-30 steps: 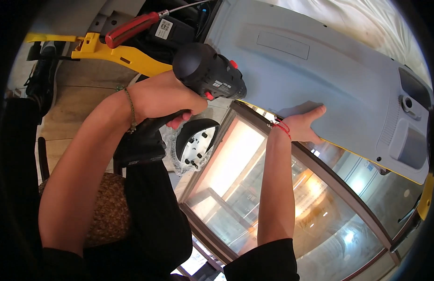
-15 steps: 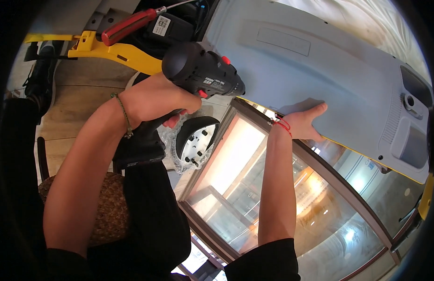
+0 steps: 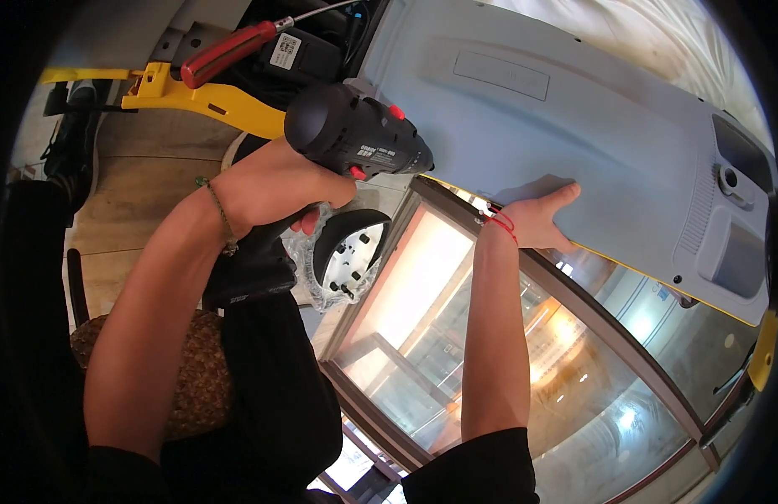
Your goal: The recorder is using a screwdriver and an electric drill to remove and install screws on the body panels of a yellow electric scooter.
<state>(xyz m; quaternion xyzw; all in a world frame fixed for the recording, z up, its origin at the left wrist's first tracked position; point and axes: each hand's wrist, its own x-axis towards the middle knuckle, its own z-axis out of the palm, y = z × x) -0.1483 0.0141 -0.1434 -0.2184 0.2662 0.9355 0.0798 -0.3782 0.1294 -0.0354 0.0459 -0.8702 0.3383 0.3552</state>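
The left hand (image 3: 284, 178) grips the black drill (image 3: 347, 130) by its handle; the drill's nose is close to the near left part of the grey panel (image 3: 523, 139), but whether they touch, I cannot tell. The right hand (image 3: 536, 220) clasps the panel's yellow-trimmed near edge, thumb on top, fingers mostly hidden. Between both forearms lies open room. The red screwdriver (image 3: 229, 55) has its shaft cut off above.

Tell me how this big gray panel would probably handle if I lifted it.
The gray panel will likely stay stiff, since its molded recesses look firmly shaped. Its smooth, broad face may feel slippery. Because it is long and the right hand is at one edge, lifting there alone might make it tip.
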